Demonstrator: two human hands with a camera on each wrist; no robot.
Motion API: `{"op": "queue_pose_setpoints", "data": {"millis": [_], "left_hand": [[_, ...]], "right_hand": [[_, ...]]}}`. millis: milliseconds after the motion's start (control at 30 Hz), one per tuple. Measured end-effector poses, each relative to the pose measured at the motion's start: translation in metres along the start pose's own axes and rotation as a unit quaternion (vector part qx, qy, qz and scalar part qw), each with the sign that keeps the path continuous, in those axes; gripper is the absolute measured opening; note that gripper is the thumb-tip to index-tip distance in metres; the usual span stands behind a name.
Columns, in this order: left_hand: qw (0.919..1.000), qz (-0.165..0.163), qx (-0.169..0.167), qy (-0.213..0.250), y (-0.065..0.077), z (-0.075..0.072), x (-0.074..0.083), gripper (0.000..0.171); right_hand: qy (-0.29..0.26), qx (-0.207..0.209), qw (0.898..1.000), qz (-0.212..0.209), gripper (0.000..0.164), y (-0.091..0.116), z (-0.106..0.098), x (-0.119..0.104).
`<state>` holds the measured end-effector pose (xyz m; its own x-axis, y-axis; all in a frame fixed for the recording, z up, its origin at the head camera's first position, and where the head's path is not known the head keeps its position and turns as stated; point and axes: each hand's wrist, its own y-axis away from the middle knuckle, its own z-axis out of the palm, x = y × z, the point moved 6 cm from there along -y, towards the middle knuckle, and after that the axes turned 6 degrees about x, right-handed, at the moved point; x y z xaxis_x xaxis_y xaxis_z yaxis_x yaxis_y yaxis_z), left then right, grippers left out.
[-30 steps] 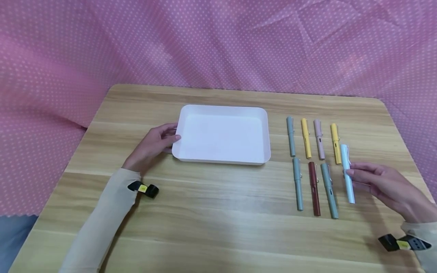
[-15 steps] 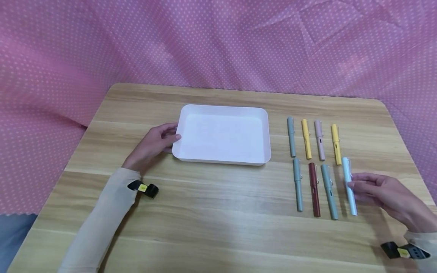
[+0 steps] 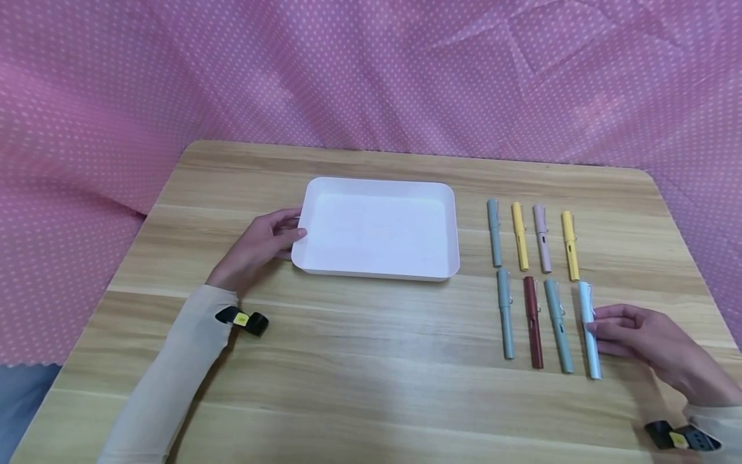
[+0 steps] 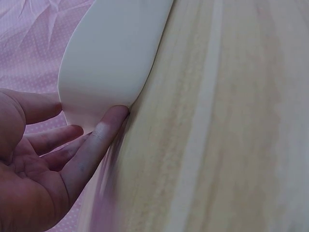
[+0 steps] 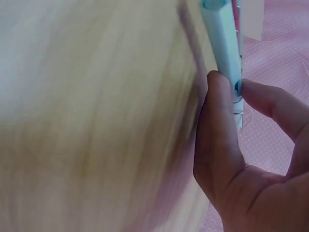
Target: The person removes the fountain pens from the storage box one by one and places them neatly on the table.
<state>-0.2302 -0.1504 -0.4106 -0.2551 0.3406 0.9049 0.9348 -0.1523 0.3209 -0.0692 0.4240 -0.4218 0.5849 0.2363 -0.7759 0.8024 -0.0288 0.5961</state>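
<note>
At its left end, a shallow white tray [image 3: 377,232] is held by my left hand [image 3: 255,248]; the thumb is at the rim, other fingers against the outer wall. In the left wrist view, one fingertip touches the tray wall [image 4: 116,53] near the tabletop. My right hand [image 3: 652,345] pinches a light blue pen [image 3: 589,332] between thumb and fingers, beside a teal pen [image 3: 559,327]. The right wrist view shows the pinched pen [image 5: 223,43] close up, its end towards the camera. Whether it touches the table is hard to tell.
To the left of the held pen lie a dark red pen [image 3: 533,322] and a blue-green pen [image 3: 505,316]. Behind them is a row with a grey-blue pen [image 3: 494,233], a yellow pen [image 3: 520,236], a lilac pen [image 3: 542,238] and another yellow pen [image 3: 570,246].
My right hand has brought the light blue pen nearer to me and lower, in line with the front row of pens. My left hand and the tray have stayed in place.
</note>
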Motion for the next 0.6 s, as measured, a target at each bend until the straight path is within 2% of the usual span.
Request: {"op": "queue_pose_setpoints", "data": {"millis": [133,400,600], "left_hand": [[1.0000,0.001,-0.003,0.000,0.001,0.001,0.001,0.054],[0.9999,-0.001,-0.009,-0.006,0.017,0.007,0.022,0.052],[0.9999,0.004,-0.010,-0.012,0.019,0.007,0.025,0.051]], "right_hand": [[0.040,0.014,0.999,-0.009,0.024,0.001,0.004,0.000],[0.136,0.066,0.988,-0.042,0.053,0.004,0.010,-0.006],[0.152,0.084,0.984,-0.036,0.054,0.004,0.012,-0.005]]}}
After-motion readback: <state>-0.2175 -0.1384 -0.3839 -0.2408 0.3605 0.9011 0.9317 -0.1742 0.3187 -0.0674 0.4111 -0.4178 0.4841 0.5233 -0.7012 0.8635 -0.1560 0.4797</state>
